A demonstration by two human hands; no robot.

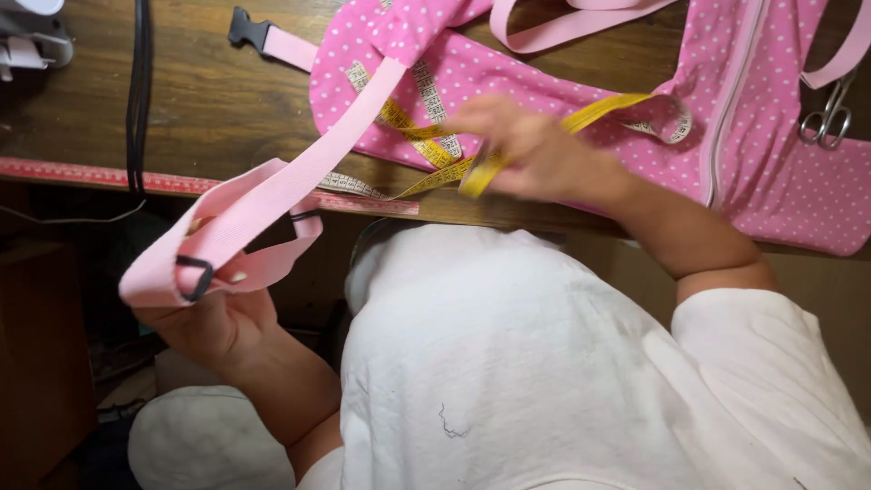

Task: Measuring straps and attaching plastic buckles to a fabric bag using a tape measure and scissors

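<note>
Under right hand [531,150]: yellow tape measure [599,112] (left hand [213,313] grips pink strap [299,177]).

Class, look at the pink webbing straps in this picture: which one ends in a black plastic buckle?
The short strap lying on the wooden table at top left; its black buckle sits at its free end.

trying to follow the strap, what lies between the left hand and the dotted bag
In the head view the pink strap runs from the left hand up to the dotted bag, crossing the tape measure and the table edge.
</note>
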